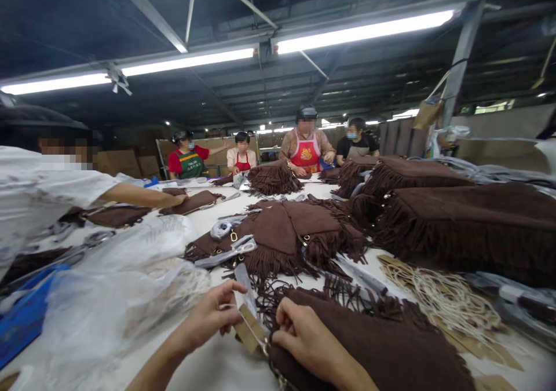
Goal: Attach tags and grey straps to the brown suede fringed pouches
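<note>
Hands meet at six o'clock on the white worktop [226,371]: the left hand [211,315] pinches a tan card tag [247,333], and the right hand [304,339], just at its three o'clock, curls its fingers onto the near corner of the brown fringed bag [382,344]. A hard tug could, I judge, tear the tag's string or snag the loose fringe. Whatever fitting joins tag and bag is hidden under the fingers, and the bag's near edge is cut off by the frame.

Dark brown suede fringed bag [382,344] lies flat at the near edge of the table [217,371], fringe fanned along its far side, small tan card tag [247,330] tilted at its near-left corner by the metal hardware, touching the bag.
</note>
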The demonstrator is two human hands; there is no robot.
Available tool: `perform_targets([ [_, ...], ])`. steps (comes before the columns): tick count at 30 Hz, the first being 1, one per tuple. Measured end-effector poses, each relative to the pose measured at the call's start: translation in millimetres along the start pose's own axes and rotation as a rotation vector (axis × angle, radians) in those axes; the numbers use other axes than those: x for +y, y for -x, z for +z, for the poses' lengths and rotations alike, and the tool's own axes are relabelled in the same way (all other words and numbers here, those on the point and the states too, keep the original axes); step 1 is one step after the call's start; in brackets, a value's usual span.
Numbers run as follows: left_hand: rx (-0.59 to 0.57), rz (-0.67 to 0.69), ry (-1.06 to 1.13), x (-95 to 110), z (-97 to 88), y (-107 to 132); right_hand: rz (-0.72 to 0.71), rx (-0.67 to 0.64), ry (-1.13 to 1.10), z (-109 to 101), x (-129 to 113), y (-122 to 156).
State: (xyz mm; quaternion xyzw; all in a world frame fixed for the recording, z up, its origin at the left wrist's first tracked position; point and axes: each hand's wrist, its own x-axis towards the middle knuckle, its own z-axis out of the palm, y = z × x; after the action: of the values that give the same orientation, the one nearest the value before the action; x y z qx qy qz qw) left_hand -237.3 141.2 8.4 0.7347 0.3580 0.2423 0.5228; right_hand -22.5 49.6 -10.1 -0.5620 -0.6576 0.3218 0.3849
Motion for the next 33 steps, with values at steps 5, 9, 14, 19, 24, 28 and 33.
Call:
perform_targets([
  [5,-0.04,0.021,0.06,-2.3,5.9,0.4,-0.127,0.043,0.119,2.6,-3.5,1.9],
  [9,-0.037,0.154,0.049,1.9,25.5,1.0,-0.148,0.078,0.181,9.5,-10.1,5.2],
  [14,-0.117,0.127,0.006,11.2,18.1,7.7,-0.057,0.03,0.135,12.8,-11.8,6.1],
  [19,0.238,0.186,-0.182,9.9,-18.5,6.6,-0.026,-0.044,0.117,4.7,-10.5,5.6],
  [24,0.328,0.02,-0.29,-9.9,-48.4,0.4,-0.07,0.025,0.118,-3.3,-11.3,6.4],
  [28,0.306,0.08,-0.698,-9.7,-33.4,2.3,-0.094,0.035,0.084,-7.7,-14.9,6.0],
  [33,-0.05,0.508,-0.625,10.4,41.0,10.8,-0.114,0.082,0.058,-34.4,-2.0,17.2],
])
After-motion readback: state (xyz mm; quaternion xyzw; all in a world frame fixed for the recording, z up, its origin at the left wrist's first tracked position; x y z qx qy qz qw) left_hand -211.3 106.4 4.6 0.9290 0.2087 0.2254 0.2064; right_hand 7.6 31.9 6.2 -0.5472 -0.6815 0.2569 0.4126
